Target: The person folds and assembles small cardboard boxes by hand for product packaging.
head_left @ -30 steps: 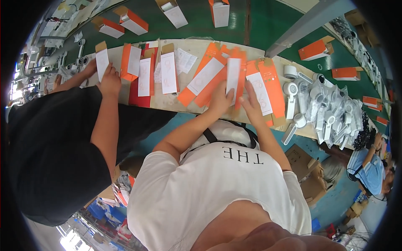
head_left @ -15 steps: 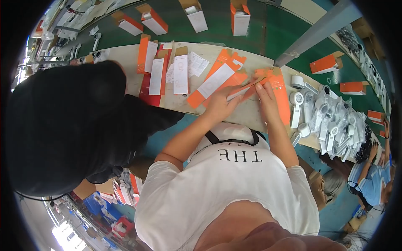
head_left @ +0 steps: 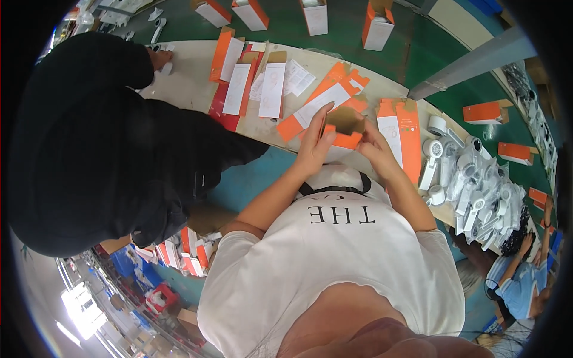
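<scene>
While both hands, left hand (head_left: 313, 149) and right hand (head_left: 375, 148), grip the half-folded orange-and-brown cardboard carton (head_left: 343, 128) at frame centre, we should press its creases squarely. We keep it above the pale wooden bench (head_left: 191, 89).

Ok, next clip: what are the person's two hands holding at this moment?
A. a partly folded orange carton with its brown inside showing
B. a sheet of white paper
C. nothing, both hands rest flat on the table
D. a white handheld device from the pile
A: the left hand and the right hand grip the two sides of a partly folded orange carton, brown inside showing, held above the table.
</scene>
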Available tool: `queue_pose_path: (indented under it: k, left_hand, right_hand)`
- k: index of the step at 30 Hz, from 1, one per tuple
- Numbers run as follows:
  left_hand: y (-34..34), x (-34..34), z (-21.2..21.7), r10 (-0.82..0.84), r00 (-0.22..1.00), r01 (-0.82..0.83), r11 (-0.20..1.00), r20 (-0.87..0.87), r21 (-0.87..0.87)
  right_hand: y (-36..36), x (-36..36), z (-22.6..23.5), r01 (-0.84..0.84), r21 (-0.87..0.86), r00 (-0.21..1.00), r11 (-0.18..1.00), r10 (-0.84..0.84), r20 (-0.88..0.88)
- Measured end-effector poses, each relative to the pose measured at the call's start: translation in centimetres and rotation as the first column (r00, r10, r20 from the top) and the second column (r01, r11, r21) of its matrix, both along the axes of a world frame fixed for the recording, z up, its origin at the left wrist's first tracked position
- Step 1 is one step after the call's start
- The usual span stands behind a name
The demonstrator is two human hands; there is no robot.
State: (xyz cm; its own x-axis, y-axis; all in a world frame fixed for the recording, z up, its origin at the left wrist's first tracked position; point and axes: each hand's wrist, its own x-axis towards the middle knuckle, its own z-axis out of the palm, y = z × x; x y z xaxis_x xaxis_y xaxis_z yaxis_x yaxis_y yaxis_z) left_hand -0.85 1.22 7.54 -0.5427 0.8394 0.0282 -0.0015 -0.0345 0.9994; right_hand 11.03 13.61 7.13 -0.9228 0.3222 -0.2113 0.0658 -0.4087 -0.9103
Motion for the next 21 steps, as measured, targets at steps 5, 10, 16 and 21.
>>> queue_pose_path:
  k: [5, 10, 16, 21]
  left_hand:
    - [0.3, 0.4, -2.0, 0.170, 0.975, -0.160, 0.984, 0.146, -0.079]
    - [0.0, 2.0, -4.8, 0.300, 0.950, -0.266, 0.924, -0.089, 0.275]
    - [-0.6, 0.8, -6.1, 0.163, 0.884, -0.110, 0.983, -0.438, 0.144]
    - [-0.2, 1.5, -6.2, 0.219, 0.975, -0.209, 0.956, -0.028, 0.208]
  right_hand:
    - [-0.9, -1.0, -1.6, 0.039, -0.173, 0.988, 0.984, -0.064, -0.142]
    - [-1.5, -2.0, -2.2, 0.117, -0.349, 0.982, 0.930, -0.161, -0.098]
    - [-1.3, -1.3, -4.8, 0.036, -0.185, 0.998, 0.982, -0.046, -0.050]
    - [-0.2, -0.2, -3.5, -0.045, 0.075, 0.987, 0.996, 0.056, -0.148]
